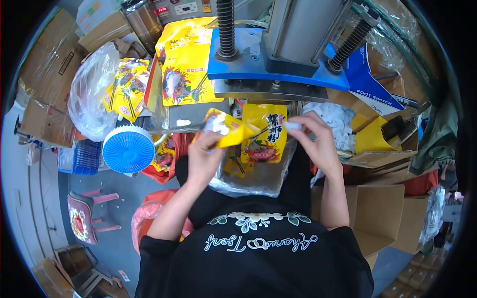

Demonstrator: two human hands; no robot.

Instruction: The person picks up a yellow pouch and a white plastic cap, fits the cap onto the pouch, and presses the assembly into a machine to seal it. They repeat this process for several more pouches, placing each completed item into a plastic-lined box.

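Observation:
My left hand (202,158) is closed on the edge of a yellow printed pouch (229,130), which is tilted and bent. In my right hand (320,144), a small white plastic piece (292,126) is pinched between thumb and fingers; its exact kind is too small to make out. Between my hands a second yellow pouch (266,136) with black characters and a food picture lies in front of the press (278,82). Beneath it, over my lap, is a plastic-lined box (258,185) with more yellow packaging inside.
A stack of yellow pouches (186,64) lies left of the blue press. A blue fan (128,150) stands at the left, near a clear plastic bag (94,89). Many white plastic pieces (330,124) fill a carton at the right, below a foot switch box (370,82).

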